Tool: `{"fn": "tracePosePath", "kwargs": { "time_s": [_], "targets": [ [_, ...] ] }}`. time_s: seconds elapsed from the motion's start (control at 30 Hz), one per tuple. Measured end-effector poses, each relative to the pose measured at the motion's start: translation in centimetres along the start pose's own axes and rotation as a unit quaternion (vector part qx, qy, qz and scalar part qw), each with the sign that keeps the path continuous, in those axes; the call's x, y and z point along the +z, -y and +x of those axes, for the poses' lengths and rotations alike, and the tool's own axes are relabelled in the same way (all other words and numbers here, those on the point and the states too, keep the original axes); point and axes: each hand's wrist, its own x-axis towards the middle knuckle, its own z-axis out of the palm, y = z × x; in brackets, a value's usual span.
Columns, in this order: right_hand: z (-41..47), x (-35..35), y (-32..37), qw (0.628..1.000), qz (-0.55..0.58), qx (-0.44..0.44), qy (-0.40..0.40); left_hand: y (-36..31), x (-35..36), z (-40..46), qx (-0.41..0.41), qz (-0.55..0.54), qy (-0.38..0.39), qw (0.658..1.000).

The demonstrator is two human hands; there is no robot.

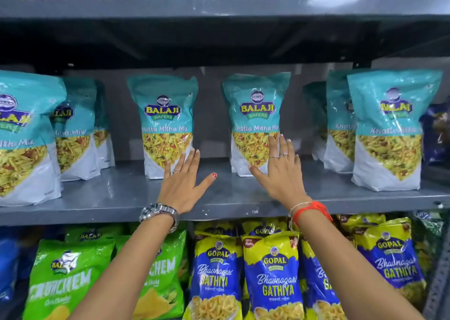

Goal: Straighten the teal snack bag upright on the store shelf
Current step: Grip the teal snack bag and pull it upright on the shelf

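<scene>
Glossy plastic teal snack bag (255,122); smooth grey painted metal shelf (121,195)

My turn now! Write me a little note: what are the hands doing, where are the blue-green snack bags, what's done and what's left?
Left hand: open, flat, fingertips at the bottom right corner of the left middle teal bag.
Right hand: open, fingers resting on the front of the right middle teal bag.
Both bags stand on the grey shelf, close to upright.
Done: the bags look nearly straight.
Left: probably a small nudge to square them, then let go.
</scene>
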Motion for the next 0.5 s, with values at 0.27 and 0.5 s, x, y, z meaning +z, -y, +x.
{"fn": "tracePosePath", "kwargs": {
  "time_s": [0.27,0.5],
  "targets": [
    [3.3,3.4,1.0,0.984,0.117,0.129,0.035,1.3,0.4,-1.7,-0.017,0.021,0.106,0.994],
    [6.6,4.3,2.8,0.938,0.216,0.267,-0.039,1.3,0.5,-2.0,-0.001,0.047,0.076,0.996]
  ]
}}
